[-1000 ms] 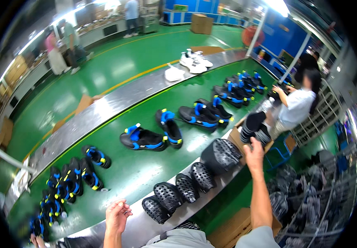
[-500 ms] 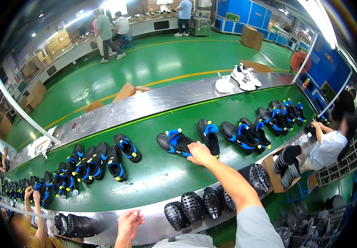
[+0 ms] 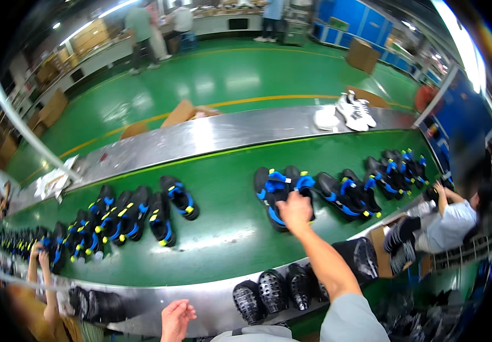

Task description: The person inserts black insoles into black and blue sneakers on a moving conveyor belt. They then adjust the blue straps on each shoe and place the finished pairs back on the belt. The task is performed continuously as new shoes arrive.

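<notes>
The green bench (image 3: 229, 256) stretches across in front of you, with a far metal ledge (image 3: 200, 142) behind it and a near metal ledge (image 3: 149, 313) on your side. To your right, just beyond the near ledge's black forms, an open cardboard box (image 3: 380, 253) holds black rounded pieces (image 3: 398, 232) and a stack of grey-striped pieces (image 3: 402, 260), both rising above its rim; you can't see how deep they go. The black perforated forms (image 3: 274, 290) stand in a row along the near ledge, some of them hidden behind your right forearm.

The black-and-blue pair of shoes (image 3: 268, 199) lies on the bench ahead of you, the two side by side, their toes pointing toward the far ledge. More shoes of the same kind (image 3: 135, 214) lie well apart to the left, and another pair (image 3: 343, 195) is just beside yours on the right.

Your right hand (image 3: 296, 210) is down over the heel end of that pair, fingers bent and touching it; whether they close on a shoe, I can't tell. Your left hand (image 3: 177, 319) hovers at the near ledge, loosely curled with a narrow gap, and nothing shows in it.
</notes>
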Action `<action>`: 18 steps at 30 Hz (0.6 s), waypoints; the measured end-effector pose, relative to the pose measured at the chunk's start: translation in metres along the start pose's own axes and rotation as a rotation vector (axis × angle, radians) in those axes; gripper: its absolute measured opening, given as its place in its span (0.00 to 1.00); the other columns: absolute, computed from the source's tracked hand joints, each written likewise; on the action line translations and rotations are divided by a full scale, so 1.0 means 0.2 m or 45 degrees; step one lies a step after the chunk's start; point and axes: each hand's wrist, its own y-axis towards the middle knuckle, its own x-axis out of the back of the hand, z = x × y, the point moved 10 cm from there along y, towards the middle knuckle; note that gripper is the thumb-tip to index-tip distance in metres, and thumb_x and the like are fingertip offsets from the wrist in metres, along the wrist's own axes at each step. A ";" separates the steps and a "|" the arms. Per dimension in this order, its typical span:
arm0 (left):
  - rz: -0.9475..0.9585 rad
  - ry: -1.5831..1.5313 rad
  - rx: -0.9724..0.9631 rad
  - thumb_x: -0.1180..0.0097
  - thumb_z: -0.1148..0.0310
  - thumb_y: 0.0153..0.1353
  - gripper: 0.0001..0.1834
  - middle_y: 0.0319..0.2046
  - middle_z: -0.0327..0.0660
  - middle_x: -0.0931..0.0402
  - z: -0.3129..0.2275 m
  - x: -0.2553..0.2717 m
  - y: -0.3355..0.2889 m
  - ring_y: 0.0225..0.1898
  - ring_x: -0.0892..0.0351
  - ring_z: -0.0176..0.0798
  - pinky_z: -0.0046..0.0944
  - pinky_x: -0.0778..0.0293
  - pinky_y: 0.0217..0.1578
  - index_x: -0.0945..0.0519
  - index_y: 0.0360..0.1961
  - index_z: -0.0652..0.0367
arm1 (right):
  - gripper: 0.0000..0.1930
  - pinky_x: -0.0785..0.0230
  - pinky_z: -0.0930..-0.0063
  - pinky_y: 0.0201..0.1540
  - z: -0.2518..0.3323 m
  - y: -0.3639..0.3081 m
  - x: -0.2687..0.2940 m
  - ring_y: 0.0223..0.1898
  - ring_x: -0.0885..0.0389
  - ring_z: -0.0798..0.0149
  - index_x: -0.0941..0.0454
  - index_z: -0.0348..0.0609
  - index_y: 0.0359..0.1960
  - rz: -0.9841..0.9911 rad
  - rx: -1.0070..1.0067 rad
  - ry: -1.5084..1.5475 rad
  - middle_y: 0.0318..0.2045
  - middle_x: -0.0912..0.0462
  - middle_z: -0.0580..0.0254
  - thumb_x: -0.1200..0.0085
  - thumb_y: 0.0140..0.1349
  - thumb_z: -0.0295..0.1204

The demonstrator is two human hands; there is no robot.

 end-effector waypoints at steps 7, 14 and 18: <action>-0.020 0.050 0.023 0.43 0.73 0.68 0.08 0.33 0.46 0.17 -0.01 0.02 -0.02 0.33 0.15 0.43 0.43 0.18 0.35 0.18 0.45 0.66 | 0.38 0.27 0.51 0.59 -0.35 0.12 -0.32 0.57 0.20 0.40 0.30 0.29 0.53 0.294 -0.395 0.370 0.52 0.19 0.33 0.29 0.53 0.48; -0.191 0.481 -0.116 0.42 0.72 0.67 0.10 0.34 0.44 0.17 -0.01 0.20 -0.05 0.34 0.16 0.43 0.42 0.19 0.36 0.18 0.46 0.66 | 0.20 0.22 0.50 0.51 -0.01 0.08 -0.40 0.45 0.15 0.37 0.24 0.32 0.43 0.174 -0.008 0.276 0.40 0.15 0.36 0.36 0.55 0.35; -0.139 1.525 -0.894 0.38 0.70 0.60 0.17 0.41 0.48 0.18 -0.40 -0.05 0.18 0.42 0.19 0.54 0.48 0.23 0.43 0.19 0.50 0.61 | 0.20 0.22 0.50 0.51 0.23 -0.11 -0.41 0.45 0.16 0.36 0.24 0.32 0.42 0.241 0.052 0.376 0.40 0.15 0.35 0.34 0.55 0.35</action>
